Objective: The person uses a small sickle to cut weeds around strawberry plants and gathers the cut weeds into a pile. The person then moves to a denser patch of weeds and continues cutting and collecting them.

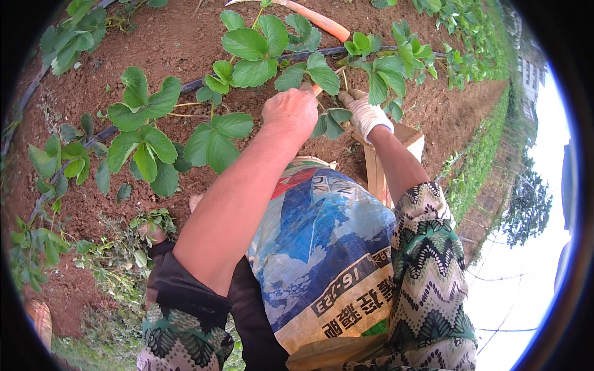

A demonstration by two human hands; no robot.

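My left hand [291, 111], bare, is a fist among the leaves of a strawberry plant [325, 76]. A short orange handle-like piece [317, 89] sticks out of it; leaves hide the rest of that tool. Close by on the right, my right hand [364, 110] wears a pale glove with a blue-edged cuff. Its soiled fingertips are at the base of the plant, beside a thin stem [345, 79]. Whether they pinch anything is hidden. A printed woven sack [325, 222] covers my lap below both forearms.
Beyond the plants lies a sickle [320, 21] with an orange handle. A black drip hose [192, 86] runs along the row through more strawberry plants [144, 139]. Under my right forearm stands a wooden box or stool [375, 169]. Weeds [113, 269] lie at lower left on reddish soil [185, 51].
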